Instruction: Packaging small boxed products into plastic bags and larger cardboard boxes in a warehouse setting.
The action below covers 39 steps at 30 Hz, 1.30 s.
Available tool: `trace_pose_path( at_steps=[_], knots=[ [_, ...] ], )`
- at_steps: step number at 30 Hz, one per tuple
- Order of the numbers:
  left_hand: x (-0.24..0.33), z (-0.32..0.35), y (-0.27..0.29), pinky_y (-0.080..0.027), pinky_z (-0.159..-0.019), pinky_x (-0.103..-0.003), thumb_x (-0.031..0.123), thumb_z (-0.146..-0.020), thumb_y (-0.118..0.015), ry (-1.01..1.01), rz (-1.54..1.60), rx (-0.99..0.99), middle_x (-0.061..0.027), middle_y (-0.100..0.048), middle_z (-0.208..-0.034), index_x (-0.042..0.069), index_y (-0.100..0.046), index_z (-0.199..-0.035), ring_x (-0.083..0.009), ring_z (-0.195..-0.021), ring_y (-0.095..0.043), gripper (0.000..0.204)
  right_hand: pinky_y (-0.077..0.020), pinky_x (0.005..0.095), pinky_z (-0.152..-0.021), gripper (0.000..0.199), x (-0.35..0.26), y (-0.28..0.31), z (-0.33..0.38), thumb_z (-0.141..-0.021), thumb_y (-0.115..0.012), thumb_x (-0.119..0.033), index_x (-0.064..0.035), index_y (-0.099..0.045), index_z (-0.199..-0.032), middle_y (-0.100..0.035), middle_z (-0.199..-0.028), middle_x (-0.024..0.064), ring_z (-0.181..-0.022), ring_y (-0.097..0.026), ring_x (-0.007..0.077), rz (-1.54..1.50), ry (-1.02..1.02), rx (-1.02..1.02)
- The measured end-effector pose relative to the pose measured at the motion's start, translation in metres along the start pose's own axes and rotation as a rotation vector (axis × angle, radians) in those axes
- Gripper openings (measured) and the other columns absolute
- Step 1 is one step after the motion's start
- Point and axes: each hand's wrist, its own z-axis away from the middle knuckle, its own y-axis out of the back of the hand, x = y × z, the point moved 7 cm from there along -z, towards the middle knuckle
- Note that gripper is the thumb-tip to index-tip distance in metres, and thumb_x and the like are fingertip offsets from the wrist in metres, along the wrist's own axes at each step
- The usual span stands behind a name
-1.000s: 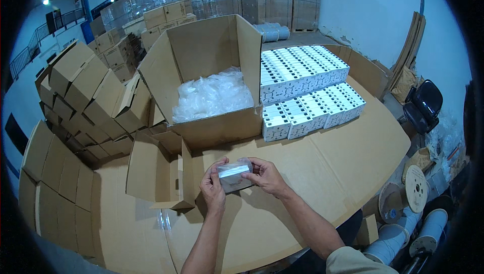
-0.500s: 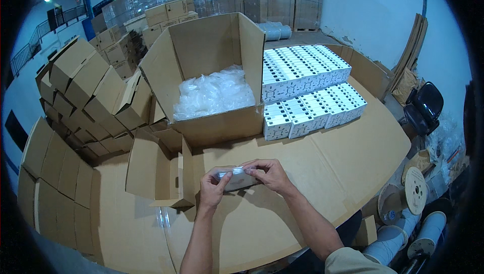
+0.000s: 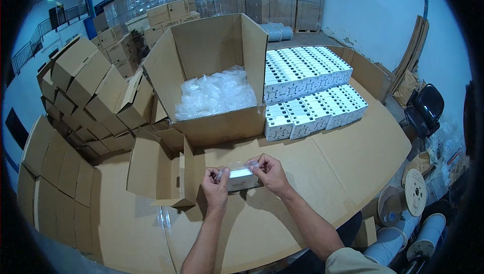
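Both my hands are closed on a clear plastic bag [image 3: 237,165] above the cardboard-covered table. Inside the bag sits a small white box [image 3: 241,179], its long side facing me. My left hand [image 3: 216,187] pinches the bag at the box's left end, thumb on top. At the other end, my right hand [image 3: 272,177] grips the bag's upper edge between thumb and fingers. Just left of my hands stands an open brown carton [image 3: 174,183] with its flaps up. Behind it, a large open carton [image 3: 222,123] holds a heap of clear plastic bags [image 3: 217,92].
Rows of white boxes [image 3: 315,72] are stacked on the table at the back right. Brown cartons [image 3: 60,183] pile up along the left side. Beyond the table's right edge are a black chair [image 3: 426,103] and cable spools [image 3: 416,193].
The bag's upper edge has lifted and spread, baring more of the white box's top. My right hand has risen slightly; my left has shifted a little right.
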Motion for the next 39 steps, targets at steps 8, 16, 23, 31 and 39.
trace_pose_path(
  at_steps=[8, 16, 23, 31, 39],
  knots=[
    [0.0, 0.003, 0.001, -0.045, -0.081, -0.025, 0.011, -0.095, -0.072, 0.033, -0.03, 0.052, -0.0007, -0.06, -0.092, 0.009, -0.05, -0.094, -0.0073, -0.087, -0.054, 0.022, -0.0523, 0.0288, -0.092, 0.025, -0.029, -0.002, 0.003, -0.093, -0.066, 0.001, -0.0007, -0.064, -0.117, -0.064, -0.125, 0.0098, -0.109, -0.061, 0.0148, -0.027, 0.045, -0.008],
    [-0.001, 0.002, -0.001, -0.046, -0.076, -0.023, 0.011, -0.093, -0.073, 0.049, 0.005, 0.065, -0.0009, -0.058, -0.092, 0.006, -0.054, -0.1, -0.0073, -0.084, -0.054, 0.021, -0.0534, 0.0281, -0.085, 0.029, -0.027, -0.013, 0.007, -0.088, -0.077, -0.007, -0.0072, -0.074, -0.117, -0.069, -0.115, 0.0068, -0.101, -0.063, 0.0134, 0.369, 0.028, -0.19],
    [-0.011, 0.001, 0.005, -0.046, -0.081, -0.026, 0.011, -0.096, -0.069, 0.1, 0.053, 0.056, -0.0013, -0.057, -0.096, 0.006, -0.053, -0.106, -0.0092, -0.09, -0.055, 0.02, -0.0539, 0.0286, -0.083, 0.03, -0.028, -0.015, 0.008, -0.089, -0.075, -0.008, -0.0046, -0.073, -0.119, -0.071, -0.106, 0.0068, -0.092, -0.065, 0.0133, 0.323, -0.052, -0.145],
    [0.053, 0.018, -0.004, -0.046, -0.091, -0.036, 0.012, -0.089, -0.073, -0.375, -0.399, 0.139, -0.0073, -0.06, -0.103, 0.004, -0.055, -0.109, -0.0202, -0.101, -0.058, 0.028, -0.0535, 0.0305, -0.082, 0.033, -0.023, -0.009, 0.006, -0.086, -0.079, -0.013, -0.0081, -0.074, -0.118, -0.074, -0.107, 0.0068, -0.092, -0.066, 0.0144, 0.394, -0.123, -0.132],
    [0.081, 0.041, -0.049, -0.044, -0.103, -0.046, 0.003, -0.079, -0.076, -0.823, -1.009, -0.278, -0.0082, -0.068, -0.113, 0.008, -0.067, -0.108, -0.0298, -0.112, -0.061, 0.031, -0.0528, 0.0292, -0.081, 0.031, -0.032, -0.011, 0.006, -0.087, -0.077, -0.012, -0.0077, -0.074, -0.118, -0.074, -0.108, 0.0062, -0.093, -0.065, 0.0135, 0.415, 0.016, -0.149]
  ],
)
